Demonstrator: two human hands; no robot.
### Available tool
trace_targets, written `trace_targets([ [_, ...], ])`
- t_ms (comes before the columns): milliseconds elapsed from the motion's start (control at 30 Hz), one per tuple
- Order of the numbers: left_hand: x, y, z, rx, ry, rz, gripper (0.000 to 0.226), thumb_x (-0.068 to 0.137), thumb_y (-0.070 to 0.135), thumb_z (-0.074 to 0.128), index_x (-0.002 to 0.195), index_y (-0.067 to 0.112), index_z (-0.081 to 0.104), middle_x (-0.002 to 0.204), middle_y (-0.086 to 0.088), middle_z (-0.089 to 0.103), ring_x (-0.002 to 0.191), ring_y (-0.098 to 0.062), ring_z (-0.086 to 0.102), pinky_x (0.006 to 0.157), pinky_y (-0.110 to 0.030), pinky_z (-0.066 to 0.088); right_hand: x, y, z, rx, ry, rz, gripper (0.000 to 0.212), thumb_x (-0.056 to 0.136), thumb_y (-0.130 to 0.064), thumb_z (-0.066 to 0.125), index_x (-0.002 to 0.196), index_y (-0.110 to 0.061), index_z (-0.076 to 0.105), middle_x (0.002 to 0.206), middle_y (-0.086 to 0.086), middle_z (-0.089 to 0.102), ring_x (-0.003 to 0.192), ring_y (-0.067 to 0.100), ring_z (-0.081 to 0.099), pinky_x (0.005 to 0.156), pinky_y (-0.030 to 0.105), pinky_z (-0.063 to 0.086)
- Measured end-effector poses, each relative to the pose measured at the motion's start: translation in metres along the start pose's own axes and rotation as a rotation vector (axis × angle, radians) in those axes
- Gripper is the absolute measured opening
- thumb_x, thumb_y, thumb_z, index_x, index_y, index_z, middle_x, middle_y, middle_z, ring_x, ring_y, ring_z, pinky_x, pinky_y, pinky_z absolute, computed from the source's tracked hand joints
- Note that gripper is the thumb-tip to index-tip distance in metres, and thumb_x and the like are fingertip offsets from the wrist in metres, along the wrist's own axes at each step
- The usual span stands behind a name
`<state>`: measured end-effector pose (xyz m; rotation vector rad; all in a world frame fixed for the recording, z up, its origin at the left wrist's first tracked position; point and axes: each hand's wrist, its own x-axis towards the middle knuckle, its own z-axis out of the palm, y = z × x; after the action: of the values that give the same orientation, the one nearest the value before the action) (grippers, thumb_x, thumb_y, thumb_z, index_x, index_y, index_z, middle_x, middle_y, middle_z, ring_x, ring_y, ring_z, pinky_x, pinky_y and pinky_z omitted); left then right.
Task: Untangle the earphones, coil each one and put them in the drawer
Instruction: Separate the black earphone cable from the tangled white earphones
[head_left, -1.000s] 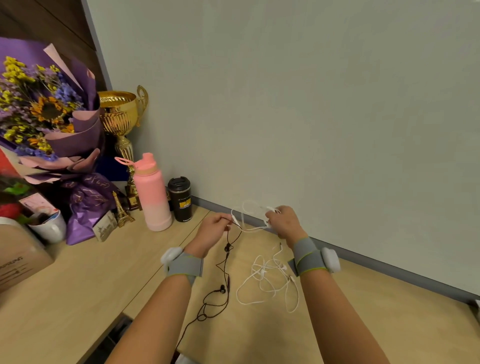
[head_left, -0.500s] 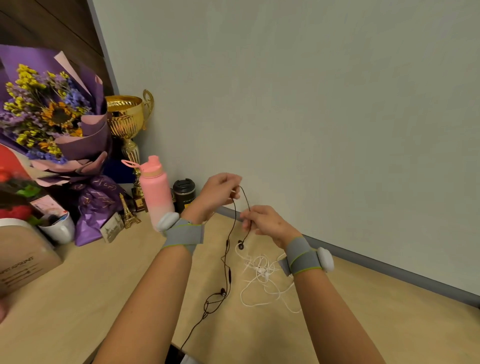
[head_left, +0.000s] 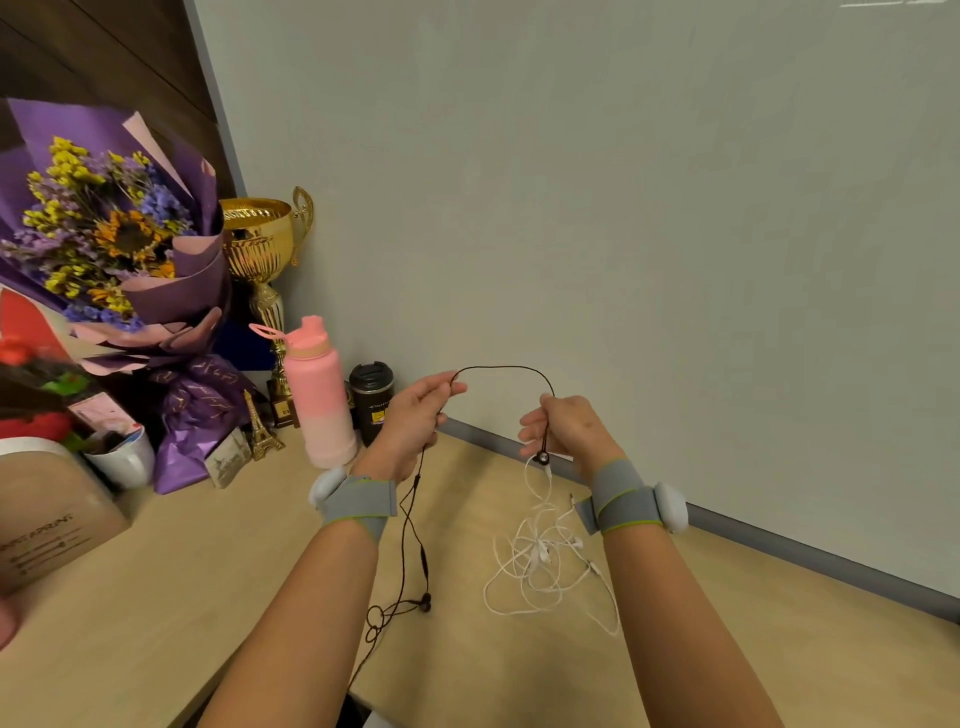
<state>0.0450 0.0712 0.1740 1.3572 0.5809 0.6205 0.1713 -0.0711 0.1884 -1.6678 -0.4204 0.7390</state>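
Looking down from the head camera: holding the black earphones (head_left: 509, 368) up in both hands, above the light wooden tabletop (head_left: 753, 649) and in front of the grey wall (head_left: 623, 208). Pinching the cord in the left hand (head_left: 415, 415), fingers (head_left: 451, 385) curled and closed on it against the thumb. Gripping the same cord in the right hand (head_left: 569, 428), fingers (head_left: 535, 432) curled round it, with one black earbud hanging just below that fist. Spanning the two hands with a slack arch of cord, hands near each other but apart. Letting the rest of the black cord trail down from the left hand, past the grey wristband (head_left: 358, 501), to the tabletop, ending there in a small knot of loops beside the second earbud, with one strand running towards the near edge. Leaving the white earphones (head_left: 540, 561) lying in a loose tangle on the tabletop, below the right hand and just beside the black cord without crossing it. Seeing one white strand rising towards the right hand; cannot tell whether touching it. Wearing a matching grey band (head_left: 623, 499) on the right wrist. Sharing the far left of the tabletop with a pink bottle (head_left: 322, 395) and a black tumbler (head_left: 371, 400) standing upright side by side against the wall, a gold trophy (head_left: 260, 244) behind them, a purple-wrapped bouquet (head_left: 114, 228), a small tower model (head_left: 258, 426), a white mug (head_left: 122, 460) and a brown box (head_left: 47, 525)
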Motion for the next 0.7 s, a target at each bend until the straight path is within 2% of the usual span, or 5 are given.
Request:
trace_targets([
  [133, -0.001, 0.009, 0.009, 0.016, -0.014, 0.035, 0.02, 0.099, 0.018, 0.047, 0.107, 0.029, 0.062, 0.098, 0.013, 0.069, 0.053, -0.004, 0.037, 0.04, -0.013, 0.022, -0.001, 0.007, 0.002, -0.074, 0.019, 0.007, 0.037, 0.101, -0.017, 0.027, 0.091, 0.008, 0.053, 0.055, 0.011, 0.069, 0.033, 0.022, 0.057, 0.048, 0.026, 0.046],
  [233, -0.001, 0.014, 0.011, 0.026, -0.013, 0.053, 0.02, 0.099, 0.018, 0.047, 0.109, 0.028, 0.061, 0.098, 0.012, 0.068, 0.054, -0.005, 0.038, 0.041, -0.014, 0.022, -0.001, 0.009, 0.003, 0.05, -0.071, 0.031, 0.036, 0.102, -0.017, 0.027, 0.092, 0.005, 0.053, 0.081, 0.02, 0.073, 0.038, 0.022, 0.06, 0.047, 0.025, 0.047],
  [467, 0.0, 0.014, 0.008, -0.012, 0.012, 0.05, 0.021, 0.099, 0.017, 0.046, 0.108, 0.028, 0.062, 0.097, 0.012, 0.068, 0.054, -0.005, 0.038, 0.04, -0.014, 0.021, 0.001, 0.014, -0.001, -0.003, -0.013, 0.048, 0.032, 0.101, -0.017, 0.034, 0.098, 0.008, 0.054, 0.058, 0.011, 0.068, 0.028, 0.016, 0.041, 0.049, 0.029, 0.045],
  [567, 0.0, 0.015, 0.008, -0.021, 0.018, 0.067, 0.02, 0.099, 0.018, 0.047, 0.107, 0.029, 0.062, 0.098, 0.013, 0.069, 0.054, -0.005, 0.038, 0.039, -0.013, 0.023, 0.001, 0.015, 0.0, -0.041, -0.006, 0.036, 0.026, 0.099, -0.014, 0.038, 0.1, 0.009, 0.051, 0.069, 0.018, 0.066, 0.026, 0.013, 0.032, 0.05, 0.031, 0.043],
  [700, -0.001, 0.015, 0.009, -0.01, 0.011, 0.07, 0.021, 0.099, 0.017, 0.048, 0.113, 0.023, 0.062, 0.097, 0.012, 0.069, 0.052, -0.004, 0.039, 0.039, -0.013, 0.025, -0.004, 0.014, 0.005, 0.028, -0.082, 0.051, 0.02, 0.096, -0.013, 0.044, 0.104, 0.003, 0.054, 0.08, 0.013, 0.067, 0.03, 0.01, 0.031, 0.056, 0.035, 0.055],
])
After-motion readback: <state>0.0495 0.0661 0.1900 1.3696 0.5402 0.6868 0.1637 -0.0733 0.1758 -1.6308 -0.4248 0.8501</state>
